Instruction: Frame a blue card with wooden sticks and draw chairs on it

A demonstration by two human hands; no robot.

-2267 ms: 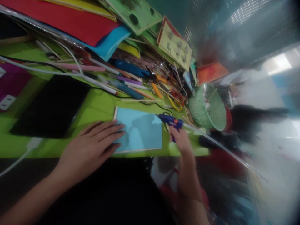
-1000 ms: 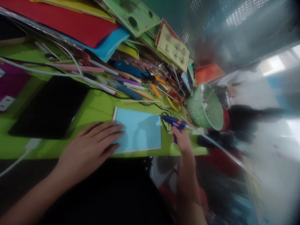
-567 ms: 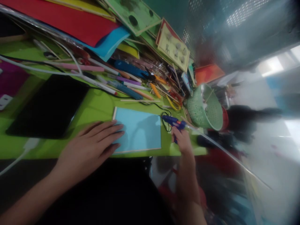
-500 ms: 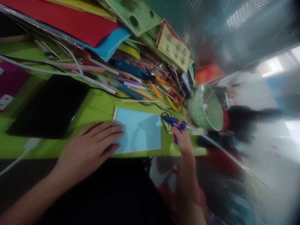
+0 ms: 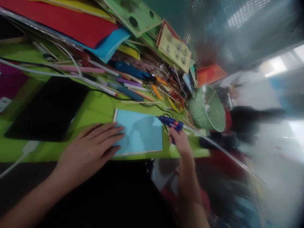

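Observation:
A light blue card (image 5: 140, 132) with a pale wooden border lies flat on the lime green table (image 5: 97, 107). My left hand (image 5: 91, 150) rests open, fingers stretched flat, with the fingertips on the card's left edge. My right hand (image 5: 180, 142) is closed round the grip of a blue glue gun (image 5: 169, 122). The gun's nozzle points left and sits at the card's upper right corner. A clear glue stick (image 5: 213, 145) runs out of the back of the gun to the right.
A black tablet (image 5: 48, 107) lies left of the card. Behind it are pens, markers, scissors (image 5: 174, 101), cables and stacked coloured sheets (image 5: 71, 22). A green colander (image 5: 207, 109) stands at the right end. A white cable (image 5: 16, 158) hangs over the table's near edge.
My right hand has brought the glue gun a little to the left, so its nozzle now reaches the card's upper right corner. My left hand has stayed on the card.

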